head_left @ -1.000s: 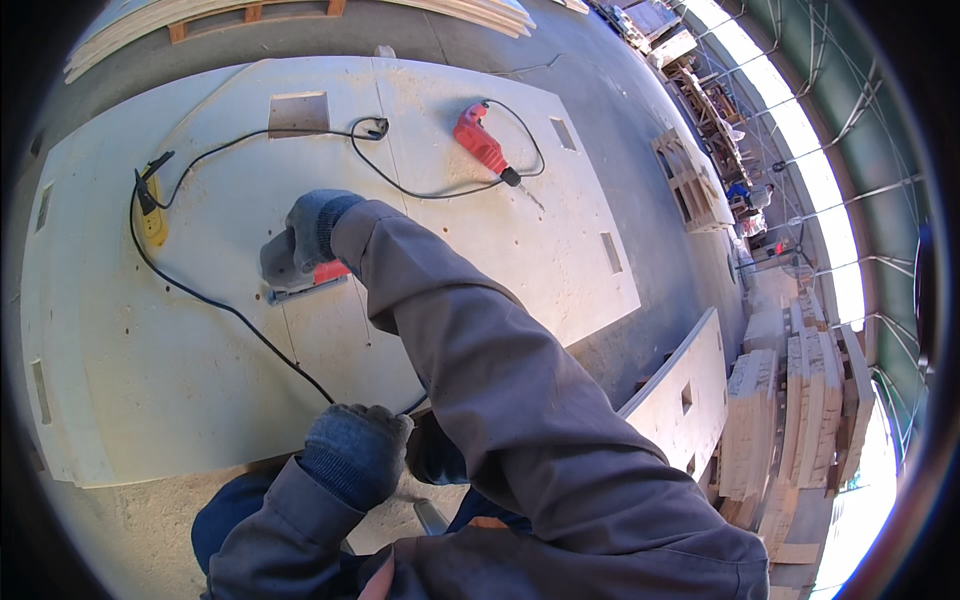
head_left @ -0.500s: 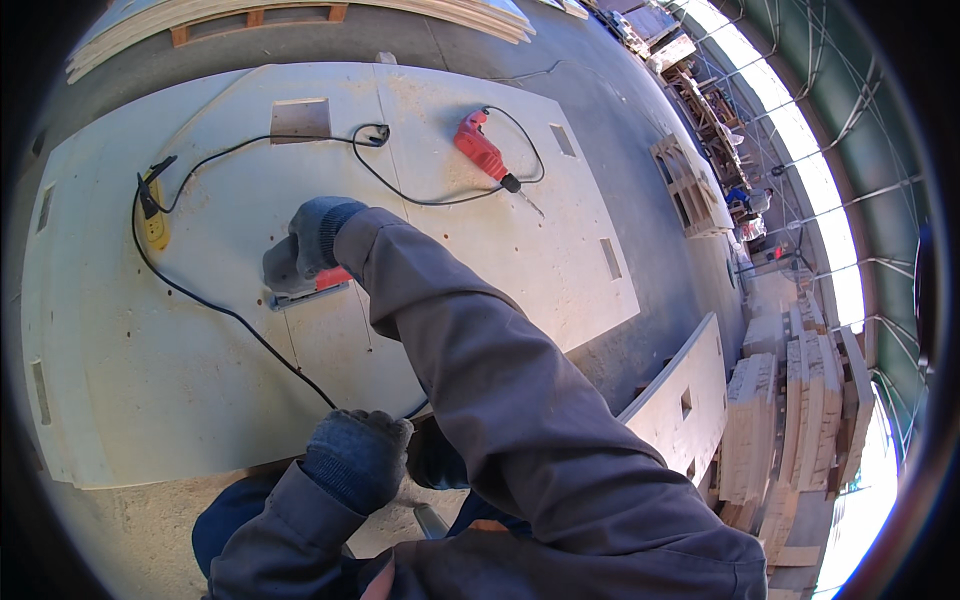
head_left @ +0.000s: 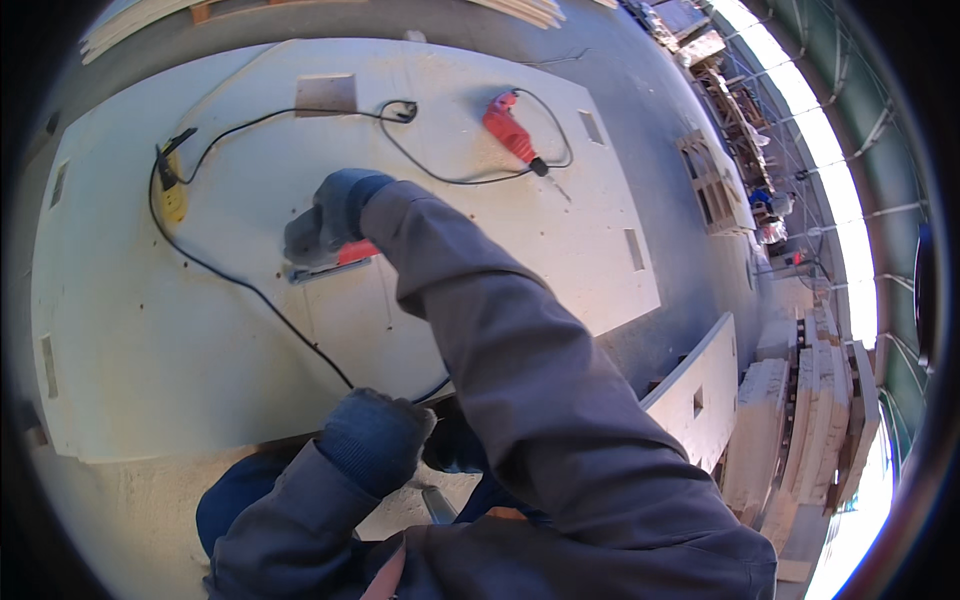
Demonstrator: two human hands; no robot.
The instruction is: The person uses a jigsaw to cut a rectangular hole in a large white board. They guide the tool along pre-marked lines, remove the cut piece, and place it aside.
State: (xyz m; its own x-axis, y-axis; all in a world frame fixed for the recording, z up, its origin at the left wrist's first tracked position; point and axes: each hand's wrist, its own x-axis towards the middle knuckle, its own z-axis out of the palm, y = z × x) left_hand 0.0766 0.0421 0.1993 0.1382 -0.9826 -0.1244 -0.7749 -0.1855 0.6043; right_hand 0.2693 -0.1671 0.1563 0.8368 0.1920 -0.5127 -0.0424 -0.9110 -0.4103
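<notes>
Broadly, a white wooden panel fills the middle, with rectangular cutouts near its edges. To its right stand stacked boards, with a smaller panel tilted beside them, and a wooden pallet lies farther up the floor. Across the big panel, toward its far right corner, a red drill rests on its side, bit pointing back toward the wearer. Nearer the centre, a red-and-grey jigsaw sits flat on its base plate, gripped from above by the gloved right hand, fingers wrapped around its body (the glove and sleeve hide much of the tool). By the panel's near edge, the gloved left hand makes a fist around a black cord. That cord curves back to a yellow power strip on the left. Smallest are the dark round holes dotting the white surface.
</notes>
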